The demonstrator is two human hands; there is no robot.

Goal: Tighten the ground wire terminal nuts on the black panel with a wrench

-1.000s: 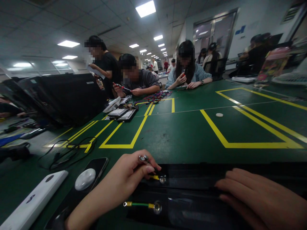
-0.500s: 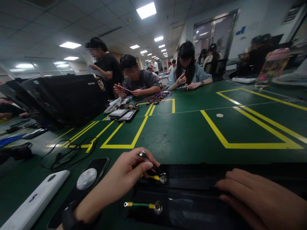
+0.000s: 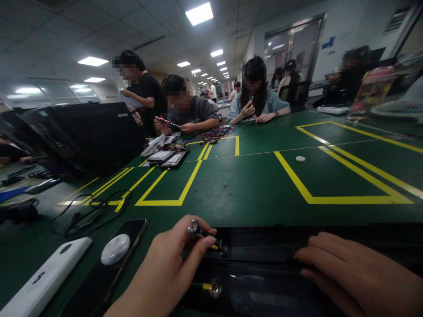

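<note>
Both hands: left hand (image 3: 165, 268) in a narrow pinch, thumb and fingers closed on a metal ring fitting (image 3: 194, 229); right hand (image 3: 353, 275) lying flat and relaxed, holding nothing.
Held piece: metal ring fitting, at the near end of a short dark lead with a yellow sleeve (image 3: 214, 247), just over the top edge of the black panel (image 3: 271, 240).
Under the right hand: black panel, its fingers resting on it.
Second lead: green wire with a yellow sleeve and round metal terminal (image 3: 213, 288), lying on the black panel below the left hand's fingers.
Beside the left hand: black smartphone (image 3: 109, 264) with a white round puck (image 3: 115, 249) on it, and a white case marked with a number (image 3: 42, 281) just left of that.
Mat: green workbench mat (image 3: 238, 182) marked with yellow tape boxes, a black cable (image 3: 92, 215) coiled at its left side and a small white disc (image 3: 300, 158) inside a box.
Mid-bench: flat electronic units (image 3: 167, 159) and a heap of colored wires (image 3: 216, 134).
Far side: seated co-worker (image 3: 194, 114) holding a red-handled screwdriver (image 3: 167, 121); another seated co-worker (image 3: 257, 103) with both hands at the bench; a standing person (image 3: 145, 94) in black.
</note>
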